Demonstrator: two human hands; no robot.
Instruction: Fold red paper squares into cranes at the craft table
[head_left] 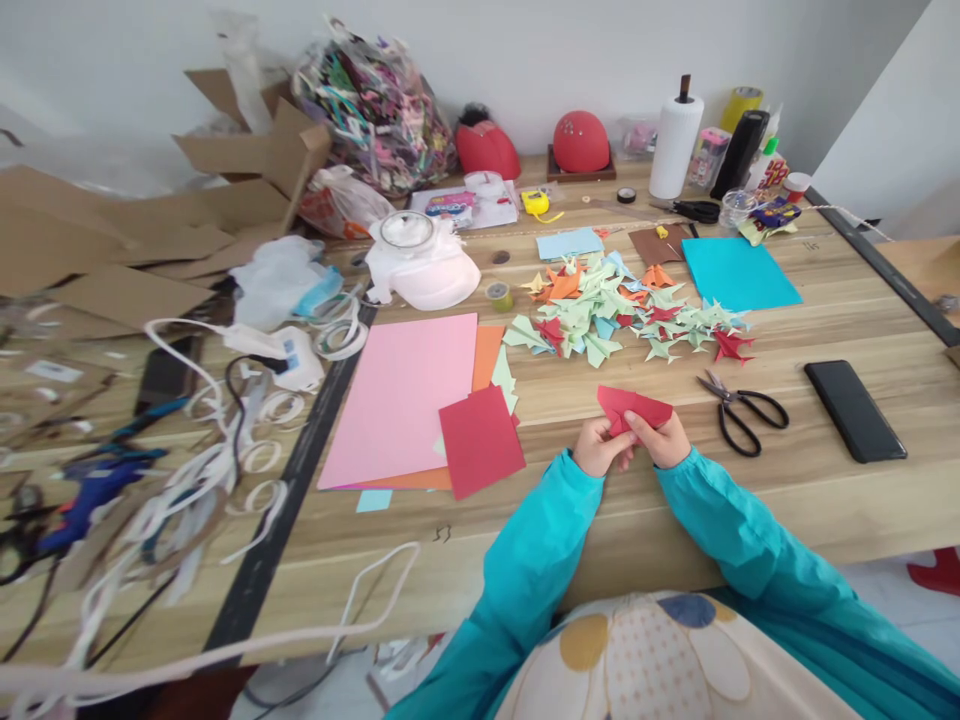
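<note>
One folded red paper, partly hidden by both hands

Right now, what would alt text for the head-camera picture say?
A person's left hand and right hand hold a folded red paper over a wooden table. Beyond lies a colourful heap of folded paper shapes; flat sheets lie left, scissors and a phone right.

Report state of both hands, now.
Left hand: closed, holding the folded red paper.
Right hand: closed, holding the same folded red paper.
</note>
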